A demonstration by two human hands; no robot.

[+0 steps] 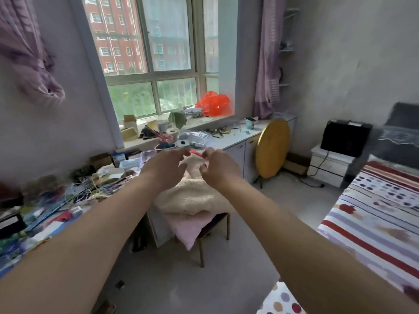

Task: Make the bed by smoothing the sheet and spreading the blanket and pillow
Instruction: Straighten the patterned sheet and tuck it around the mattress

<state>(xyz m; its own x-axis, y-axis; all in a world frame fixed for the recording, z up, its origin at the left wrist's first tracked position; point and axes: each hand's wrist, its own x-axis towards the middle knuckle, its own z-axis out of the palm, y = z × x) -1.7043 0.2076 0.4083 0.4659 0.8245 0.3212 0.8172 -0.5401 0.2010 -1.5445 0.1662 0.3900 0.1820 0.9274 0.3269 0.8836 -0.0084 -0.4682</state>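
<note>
Red-striped and dotted, the sheet (374, 214) lies flat on the bed along the right edge, with 1 corner low in the foreground. 2 bare forearms reach forward from the bottom of the view. The left hand (166, 166) and the right hand (221, 168) hover close together, their fingers (181, 152) spread and loosely curled, holding nothing; I cannot tell whether they touch the fabric below. Under them a cream fluffy blanket (192, 196) sits folded on a pink cloth (188, 225) that drapes over a stool (201, 254), well apart from the bed. Papers and cords (74, 196) crowd the desk on the left. Beyond, a round yellow tabletop (272, 148) leans against a white cabinet (238, 152), and an orange plastic bag (213, 103) rests on the windowsill.
</note>
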